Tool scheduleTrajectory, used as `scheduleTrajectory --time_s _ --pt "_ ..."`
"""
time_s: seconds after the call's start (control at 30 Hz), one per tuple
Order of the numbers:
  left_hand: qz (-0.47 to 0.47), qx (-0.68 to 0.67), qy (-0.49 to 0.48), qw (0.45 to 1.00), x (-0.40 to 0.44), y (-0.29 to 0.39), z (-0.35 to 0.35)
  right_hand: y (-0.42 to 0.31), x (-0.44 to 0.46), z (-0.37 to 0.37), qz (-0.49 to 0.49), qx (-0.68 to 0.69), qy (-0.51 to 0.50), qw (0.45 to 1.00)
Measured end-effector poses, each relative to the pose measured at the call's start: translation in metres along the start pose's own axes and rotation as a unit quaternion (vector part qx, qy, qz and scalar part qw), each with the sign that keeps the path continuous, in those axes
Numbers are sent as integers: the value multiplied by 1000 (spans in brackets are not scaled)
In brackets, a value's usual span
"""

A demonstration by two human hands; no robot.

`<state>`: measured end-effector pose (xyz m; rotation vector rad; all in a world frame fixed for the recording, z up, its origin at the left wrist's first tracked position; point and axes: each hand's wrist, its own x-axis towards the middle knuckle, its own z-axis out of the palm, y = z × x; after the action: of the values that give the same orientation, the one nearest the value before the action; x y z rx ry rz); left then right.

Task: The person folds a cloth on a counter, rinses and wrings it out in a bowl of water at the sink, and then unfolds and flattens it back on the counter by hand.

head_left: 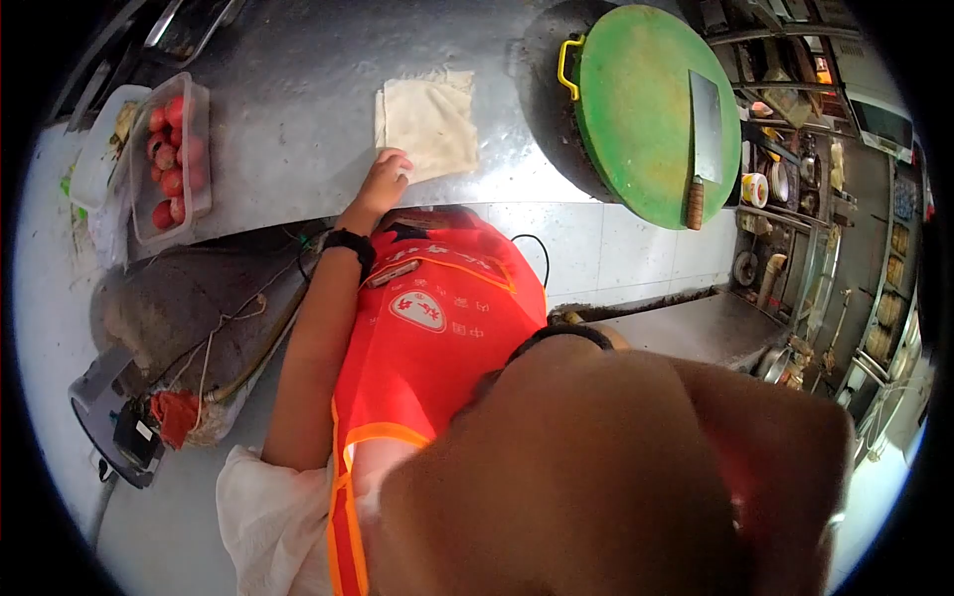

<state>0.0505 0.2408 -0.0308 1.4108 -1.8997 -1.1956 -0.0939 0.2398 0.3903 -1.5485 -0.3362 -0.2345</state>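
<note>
My left hand (pixel 387 179) rests at the near left corner of a folded off-white cloth (pixel 429 124), its fingers slightly bent and apart, touching the cloth's edge. The cloth lies flat on the metal table (pixel 298 109). A black band circles my left wrist. My right arm is raised close to the camera and fills the lower right, large and blurred; its hand is out of sight. To the right of the cloth lies a round green chopping board (pixel 636 119) with a yellow handle. On the board is a cleaver (pixel 706 129) with a wooden grip.
A clear plastic box (pixel 204 129) of red round items stands at the table's left, beside a white container (pixel 107 149). Below the left table edge are a large grey covered object (pixel 189 298) and cords. Cluttered racks (pixel 815 189) line the right side.
</note>
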Motion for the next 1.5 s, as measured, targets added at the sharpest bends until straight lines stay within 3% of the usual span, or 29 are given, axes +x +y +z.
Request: scheduleTrajectory --time_s 0.13,0.2,0.27,0.3,0.37,0.47,0.53,0.57,0.63,0.7,0.77,0.87,0.97,1.03,1.1,1.17,1.27,1.33,1.4,1.43,1.5 --pt "11 42 -22 999 -1 -3 0 15 3 -6 99 47 80 991" --pt "17 50 -16 998 -3 -6 1 38 1 2 6 244 194 950" --pt "19 54 -15 998 -2 -3 -1 52 2 14 -152 465 254 834" --pt "13 52 -18 998 -2 -11 2 56 2 15 -197 514 268 790" --pt "23 45 -4 999 -4 -8 4 62 -3 13 -226 525 301 764" --pt "57 26 38 997 -7 3 7 67 -28 3 -219 429 406 777" --pt "68 31 47 996 -8 -6 8 69 -70 -12 -63 200 562 800" --pt "69 44 44 996 -7 -16 11 79 -95 -20 27 68 621 780" --pt "-24 0 16 1000 -12 12 1 110 -140 -26 163 -62 714 678" --pt "-14 0 22 1000 -12 19 -3 137 -179 -20 210 -95 698 678" --pt "-3 -1 23 1000 -13 20 -4 173 -206 -8 316 -50 669 671" --pt "-14 33 27 999 -13 19 -2 223 -231 16 392 -13 583 712" --pt "11 19 31 999 -13 15 0 266 -242 34 521 -141 480 692" --pt "33 56 25 998 -12 19 -7 274 -239 39 526 -148 462 699" --pt "-154 -133 -114 972 -3 60 -35 272 -234 36 502 -85 451 733" --pt "-79 -132 -108 982 -5 111 -68 267 -232 33 466 -79 462 751" --pt "37 -120 -113 986 -14 204 -119 253 -231 28 504 -111 469 717" --pt "179 -116 -108 971 -26 270 -149 246 -227 26 548 -150 452 688" --pt "288 -208 -83 931 -42 310 -161 231 -215 27 524 -149 444 711" --pt "418 -275 -3 866 -42 314 -145 221 -207 27 501 -147 438 731" --pt "460 -299 -1 836 -53 332 -148 196 -181 27 432 -112 457 769"
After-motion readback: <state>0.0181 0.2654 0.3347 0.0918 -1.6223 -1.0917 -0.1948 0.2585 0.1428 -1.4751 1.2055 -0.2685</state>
